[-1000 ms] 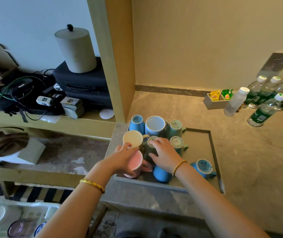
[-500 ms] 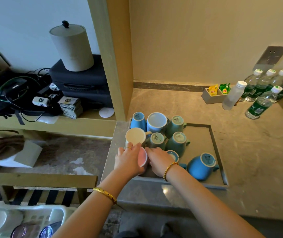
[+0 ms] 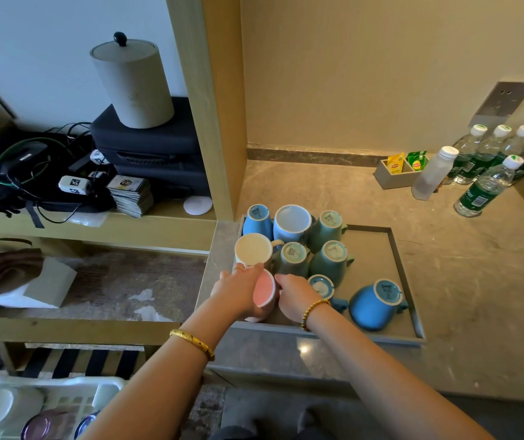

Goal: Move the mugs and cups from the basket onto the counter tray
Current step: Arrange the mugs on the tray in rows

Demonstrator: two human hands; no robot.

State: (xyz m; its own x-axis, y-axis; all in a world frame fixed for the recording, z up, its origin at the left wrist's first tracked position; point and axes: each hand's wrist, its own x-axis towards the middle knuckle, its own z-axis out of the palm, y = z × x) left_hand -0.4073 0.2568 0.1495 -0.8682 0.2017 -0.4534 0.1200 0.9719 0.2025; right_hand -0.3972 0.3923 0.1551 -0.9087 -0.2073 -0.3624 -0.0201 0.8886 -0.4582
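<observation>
Head view first — where is your left hand point(image 3: 238, 292)?
— It curls round the pink mug point(image 3: 263, 293), upside down at the tray's point(image 3: 400, 274) near left corner.

And your right hand point(image 3: 295, 296)?
— Beside the pink mug, fingers bent against its side; whether it grips, I cannot tell.

Where are the other mugs?
— Your tray holds blue, green and cream mugs, most bottom up. The white basket point(image 3: 63, 395), low at your left, has cups inside.
</observation>
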